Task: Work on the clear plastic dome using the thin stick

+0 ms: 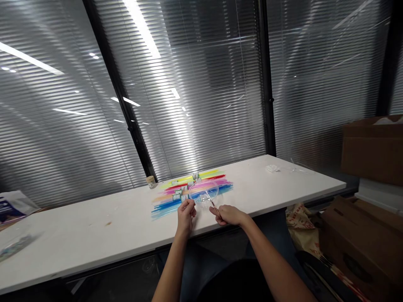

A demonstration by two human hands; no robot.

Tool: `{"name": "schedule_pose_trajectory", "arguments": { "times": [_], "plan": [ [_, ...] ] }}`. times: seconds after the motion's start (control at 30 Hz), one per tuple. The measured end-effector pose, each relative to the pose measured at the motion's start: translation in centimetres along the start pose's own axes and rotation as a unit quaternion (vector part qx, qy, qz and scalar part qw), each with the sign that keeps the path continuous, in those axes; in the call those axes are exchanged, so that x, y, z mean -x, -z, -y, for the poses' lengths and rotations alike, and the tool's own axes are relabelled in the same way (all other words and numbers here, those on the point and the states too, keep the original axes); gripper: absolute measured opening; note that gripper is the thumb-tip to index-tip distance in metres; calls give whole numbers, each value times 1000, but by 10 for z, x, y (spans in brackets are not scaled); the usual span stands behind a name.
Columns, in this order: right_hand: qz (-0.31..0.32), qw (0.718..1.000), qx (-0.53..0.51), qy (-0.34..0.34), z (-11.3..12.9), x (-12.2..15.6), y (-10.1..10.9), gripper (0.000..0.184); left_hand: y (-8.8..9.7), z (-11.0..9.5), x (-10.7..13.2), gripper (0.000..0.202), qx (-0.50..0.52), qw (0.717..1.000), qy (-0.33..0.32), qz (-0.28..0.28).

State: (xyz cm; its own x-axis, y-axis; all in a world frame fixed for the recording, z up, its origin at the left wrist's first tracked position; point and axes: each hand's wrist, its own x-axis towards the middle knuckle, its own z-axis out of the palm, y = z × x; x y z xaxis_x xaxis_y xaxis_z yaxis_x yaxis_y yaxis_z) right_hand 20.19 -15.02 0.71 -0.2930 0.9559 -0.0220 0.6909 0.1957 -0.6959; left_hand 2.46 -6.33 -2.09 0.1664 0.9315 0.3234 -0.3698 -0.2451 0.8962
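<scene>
My left hand is closed, its fingers curled at the near left side of a clear round bowl or hoop. What its fingers hold, if anything, is too small to make out. My right hand grips a slim pen-like stick, whose pale tip points away from me over the clear round thing. Under and around it lie long thin coloured strips in blue, pink, red, orange and yellow. Several small green-and-white packets or labels rest on the strips.
A small jar with a tan lid stands at the white table's back edge. Crumpled white material lies at the right, and a clear bag at the left. Cardboard boxes are stacked beyond the right end. Blinds rise behind.
</scene>
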Motion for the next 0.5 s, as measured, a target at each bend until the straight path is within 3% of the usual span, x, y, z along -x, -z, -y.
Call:
{"name": "schedule_pose_trajectory", "arguments": {
  "times": [0.5],
  "plan": [
    [15, 1000, -11, 8, 0, 1, 2, 69, -2, -2, 1, 34, 11, 1000, 15, 19]
  ]
}}
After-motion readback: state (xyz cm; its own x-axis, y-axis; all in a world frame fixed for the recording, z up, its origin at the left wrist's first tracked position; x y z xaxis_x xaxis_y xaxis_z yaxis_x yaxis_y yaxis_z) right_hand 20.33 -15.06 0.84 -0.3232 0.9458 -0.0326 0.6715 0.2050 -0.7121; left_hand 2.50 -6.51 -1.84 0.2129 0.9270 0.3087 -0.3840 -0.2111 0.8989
